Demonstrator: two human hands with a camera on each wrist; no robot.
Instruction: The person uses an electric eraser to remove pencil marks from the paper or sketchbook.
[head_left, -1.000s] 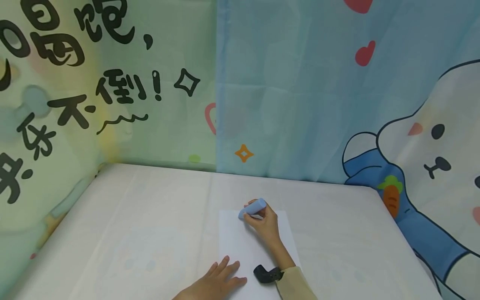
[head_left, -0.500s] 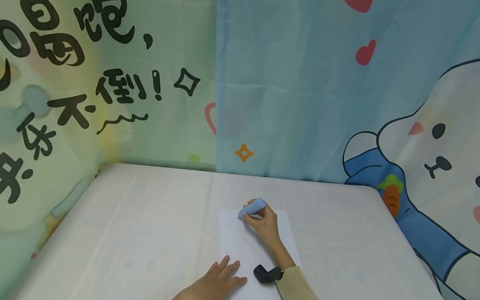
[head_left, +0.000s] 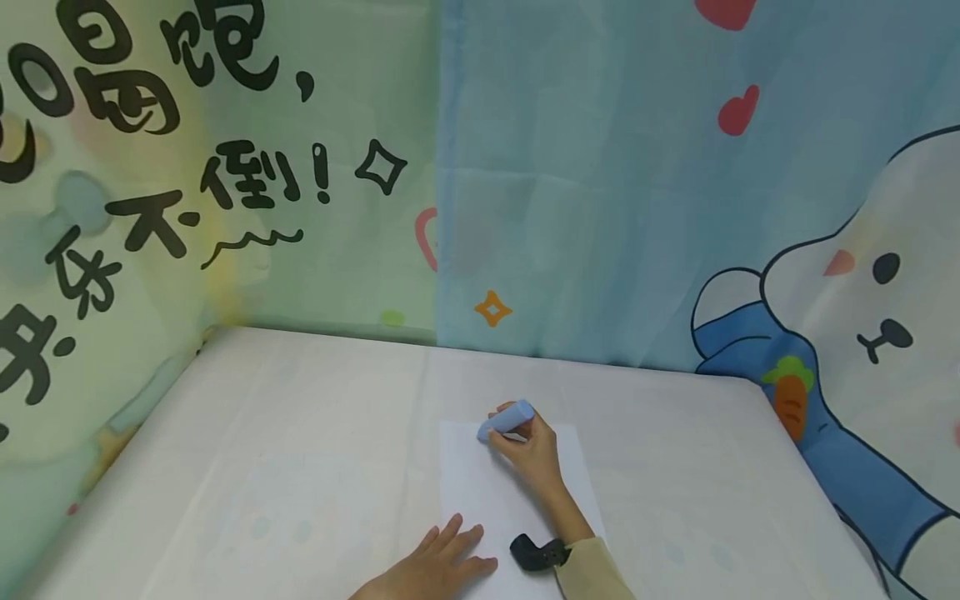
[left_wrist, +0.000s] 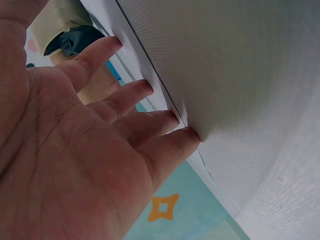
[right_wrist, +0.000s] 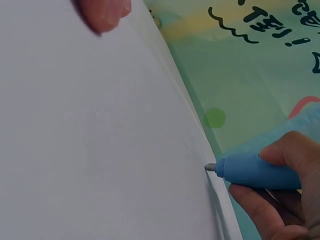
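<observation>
A sheet of white paper lies on the white-covered table in the head view. My right hand pinches a thick blue marker between thumb and fingers over the sheet's upper part. In the right wrist view the marker's grey tip meets the white surface; I cannot make out any mark there. My left hand lies at the sheet's lower left with its fingers spread. Seen in the left wrist view, the fingertips touch the white surface and the palm is raised.
A white cloth covers the table. Printed curtains stand behind it: a green one with black lettering and a blue one with a cartoon bear. A black wrist camera sits on my right wrist, beside a beige sleeve.
The head view has shifted slightly, so everything appears a little to the right and lower. Both hands and the marker stay practically in place on the paper.
</observation>
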